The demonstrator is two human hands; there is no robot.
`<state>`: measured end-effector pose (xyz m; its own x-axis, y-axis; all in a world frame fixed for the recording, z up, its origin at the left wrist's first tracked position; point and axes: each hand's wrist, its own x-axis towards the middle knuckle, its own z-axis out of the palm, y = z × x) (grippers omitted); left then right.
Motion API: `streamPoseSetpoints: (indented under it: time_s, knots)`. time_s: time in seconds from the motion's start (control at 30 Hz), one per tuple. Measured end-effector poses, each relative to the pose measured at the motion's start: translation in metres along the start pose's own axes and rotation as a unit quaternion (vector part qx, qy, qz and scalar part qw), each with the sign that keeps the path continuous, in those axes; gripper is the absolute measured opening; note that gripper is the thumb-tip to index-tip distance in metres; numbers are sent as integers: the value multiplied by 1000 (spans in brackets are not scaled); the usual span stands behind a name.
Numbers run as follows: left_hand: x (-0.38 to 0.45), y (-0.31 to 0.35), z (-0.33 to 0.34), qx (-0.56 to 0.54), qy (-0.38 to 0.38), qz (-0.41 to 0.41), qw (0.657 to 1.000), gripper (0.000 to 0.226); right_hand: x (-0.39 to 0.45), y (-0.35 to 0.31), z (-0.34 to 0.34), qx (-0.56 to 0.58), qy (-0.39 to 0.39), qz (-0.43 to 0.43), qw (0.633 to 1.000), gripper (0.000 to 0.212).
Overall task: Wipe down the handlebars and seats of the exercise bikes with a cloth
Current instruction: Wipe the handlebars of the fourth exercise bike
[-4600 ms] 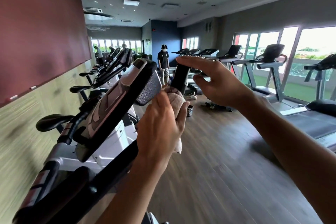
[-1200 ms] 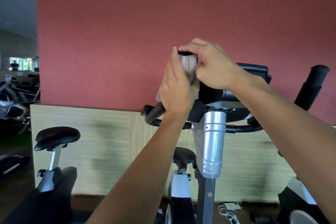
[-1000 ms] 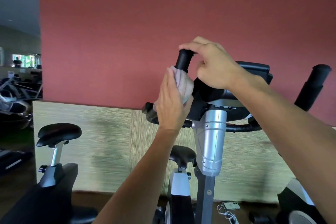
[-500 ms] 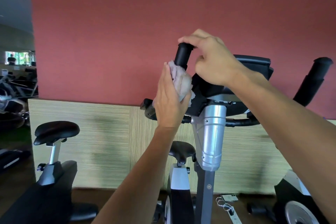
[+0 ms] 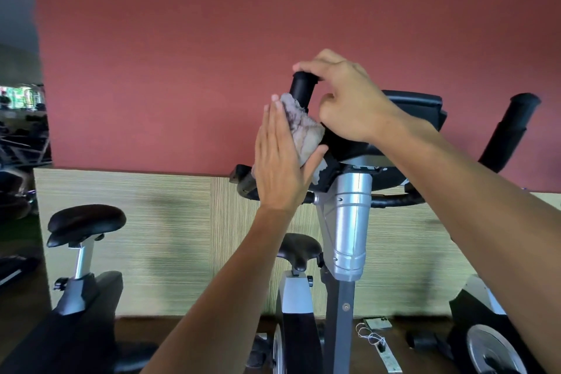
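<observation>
A bike grip is being wiped.

The cloth (image 5: 300, 133), mid-frame, is pressed on the grip (image 5: 300, 91) by the flat left hand (image 5: 277, 164); its top is pinched by the right hand (image 5: 346, 100). The seats (image 5: 85, 222) look untouched.

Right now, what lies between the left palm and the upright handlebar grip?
The head view shows the bunched cloth, pressed by the left hand against the handlebar grip.

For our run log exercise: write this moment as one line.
left hand: presses cloth on handlebar grip | right hand: steadies grip top
</observation>
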<state>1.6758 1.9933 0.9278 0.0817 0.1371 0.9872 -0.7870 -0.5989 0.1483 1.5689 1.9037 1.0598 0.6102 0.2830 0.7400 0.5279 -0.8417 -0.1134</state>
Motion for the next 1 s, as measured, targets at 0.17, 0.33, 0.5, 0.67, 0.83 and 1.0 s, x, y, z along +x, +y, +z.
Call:
streamPoseSetpoints:
  time_s: [0.17, 0.33, 0.5, 0.67, 0.83, 1.0]
  knots:
    - [15, 4, -4, 1, -8, 11, 1000, 95, 2, 0, -4, -18, -5, -6, 1000, 64]
    - [22, 3, 3, 13, 28, 37, 999, 76, 2, 1, 0, -10, 13, -9, 1000, 68]
    - [0, -12, 8, 26, 18, 56, 998, 76, -4, -4, 0, -32, 2, -18, 999, 66]
    - [23, 2, 4, 19, 21, 55, 998, 74, -3, -1, -1, -67, -10, -27, 997, 72]
    - [7, -13, 7, 31, 37, 68, 997, 77, -3, 0, 2, -56, -5, -36, 998, 75]
    - [-22, -40, 10, 8, 6, 66, 998, 74, -7, 1, 2, -225, -17, -93, 970, 72]
